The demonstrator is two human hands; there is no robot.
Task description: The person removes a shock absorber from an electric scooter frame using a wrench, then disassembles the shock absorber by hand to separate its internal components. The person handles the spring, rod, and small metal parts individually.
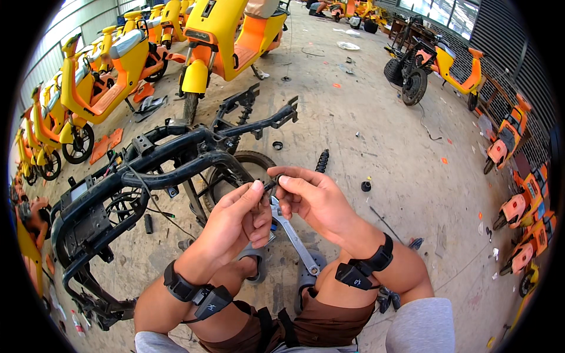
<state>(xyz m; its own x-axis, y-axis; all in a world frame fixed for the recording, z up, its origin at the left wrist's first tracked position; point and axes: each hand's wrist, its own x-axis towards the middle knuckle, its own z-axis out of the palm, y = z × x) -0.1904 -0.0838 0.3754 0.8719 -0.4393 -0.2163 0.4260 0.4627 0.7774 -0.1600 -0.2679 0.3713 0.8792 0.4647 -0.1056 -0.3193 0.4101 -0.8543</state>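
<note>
Close together in front of me, my left hand (238, 217) and my right hand (312, 200) both pinch a small dark part (271, 183), too small to name exactly, between thumbs and fingertips. Below them a silver wrench (293, 241) slants down toward my right shoe; its upper end is partly hidden by my fingers, and I cannot tell what supports it. Just beyond my hands stands a black scooter frame (168, 167) with a rear wheel (253, 157), which my hands partly cover. My knees are bent under my forearms, and both wrists wear black straps.
Yellow and orange scooters (100, 100) line the left and back. A partly stripped scooter (447, 73) stands at the back right, more along the right wall. On the concrete floor lie a black coil shock (322, 160), small caps (365, 186) and orange panels (105, 144). A person sits far back.
</note>
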